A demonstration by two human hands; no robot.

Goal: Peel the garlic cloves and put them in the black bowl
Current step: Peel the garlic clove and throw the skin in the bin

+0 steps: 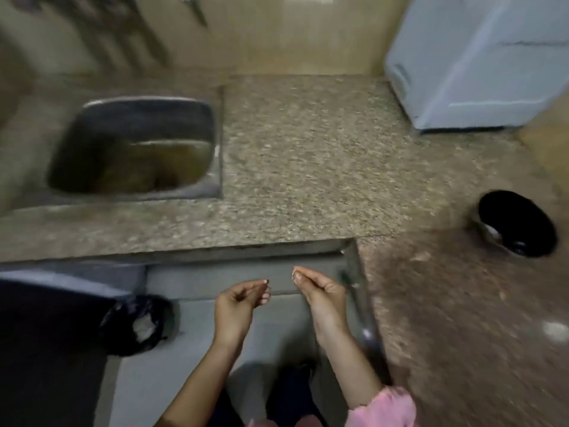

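Observation:
The black bowl (520,211) stands on the brown counter at the right, with something small and pale inside it near its left wall. Both hands hover low in front of the counter's edge, above the floor and well left of the bowl. My right hand (320,291) pinches a small pale bit, apparently a garlic clove (294,275), between thumb and fingertips. My left hand (240,300) is a short way to its left, palm up, fingers curled, thumb tip at the forefinger. Blur hides whether it holds anything.
A steel sink (212,124) is sunk into the speckled granite counter (308,164) at the left. A pale blue appliance (474,66) stands at the back right. A black bin bag (123,331) sits on the grey floor by my left hand.

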